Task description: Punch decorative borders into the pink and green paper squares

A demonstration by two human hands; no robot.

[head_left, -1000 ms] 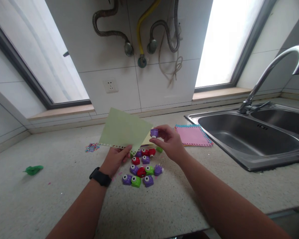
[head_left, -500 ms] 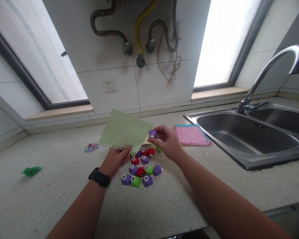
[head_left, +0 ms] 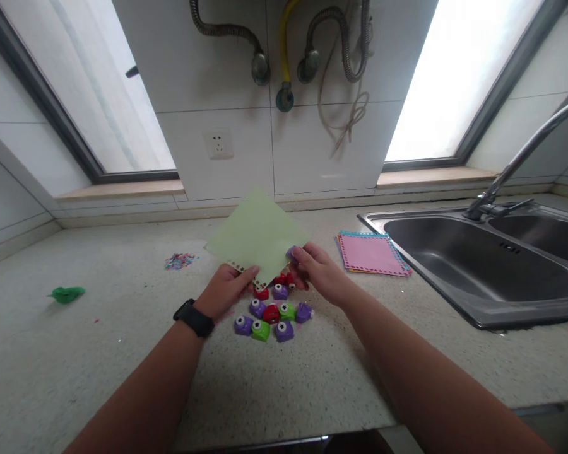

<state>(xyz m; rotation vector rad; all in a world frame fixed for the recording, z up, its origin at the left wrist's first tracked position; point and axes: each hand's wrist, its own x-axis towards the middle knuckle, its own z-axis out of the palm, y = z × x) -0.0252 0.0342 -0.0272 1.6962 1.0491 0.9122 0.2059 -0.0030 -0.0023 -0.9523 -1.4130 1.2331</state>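
Observation:
My left hand (head_left: 228, 289) pinches the lower edge of a light green paper sheet (head_left: 260, 234), which is raised and tilted above the counter. Small punched holes run along that lower left edge. My right hand (head_left: 318, 271) is closed around a small purple punch (head_left: 292, 254) at the sheet's right edge; the fingers hide part of the punch. Just below the sheet lie several small craft punches, among them a purple punch (head_left: 284, 331), a green punch (head_left: 260, 330) and a red punch (head_left: 271, 313). Some red ones are partly covered by the paper and my right hand.
Right of my hands lies a stack of pink and blue punched sheets (head_left: 372, 254), close to the metal sink (head_left: 459, 252). On the left are a pile of paper confetti (head_left: 180, 261) and a green crumpled item (head_left: 67, 294). The tiled wall (head_left: 227, 183) stands behind the counter.
The green sheet has turned, its top corner now farther right. The purple punch in my right hand has come against the sheet's right edge. The whole view has shifted slightly.

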